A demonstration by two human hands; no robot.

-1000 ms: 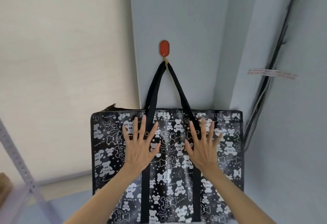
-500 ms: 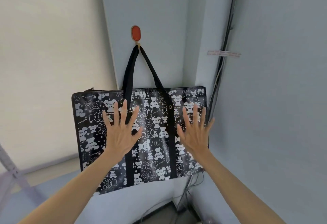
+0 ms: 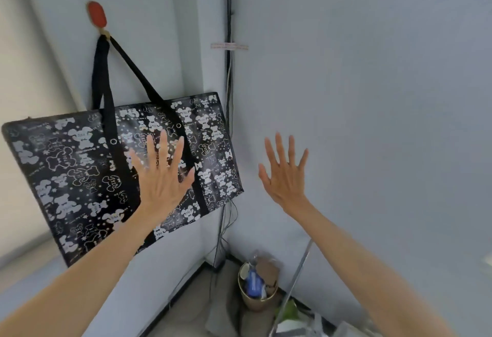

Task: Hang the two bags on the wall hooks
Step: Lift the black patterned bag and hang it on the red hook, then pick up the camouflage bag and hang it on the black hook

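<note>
In the head view, a black bag (image 3: pixel 80 171) printed with white bear figures hung flat against the pale wall (image 3: pixel 165 30) on the left. Its two black straps (image 3: pixel 102 81) ran up and met on a red oval wall hook (image 3: pixel 97 14) high on the left, and the bag hung tilted, its right top corner higher than its left. The left hand (image 3: pixel 162 177) was raised in front of the bag's right half, palm toward it, fingers spread wide and holding nothing; whether the palm touched the bag could not be told. The right hand (image 3: pixel 286 177) was up to the right of the bag, clear of its edge, in front of the grey side wall (image 3: pixel 372 97), fingers likewise fanned wide and empty. Dark cables (image 3: pixel 229 75) ran down the corner between the two walls, crossed by a strip of tape (image 3: pixel 230 46). Low on the floor near the corner stood a small bin (image 3: pixel 255 299) with rubbish in it, and a metal rod (image 3: pixel 295 278) leaned just to its right. Only one bag was in sight.
</note>
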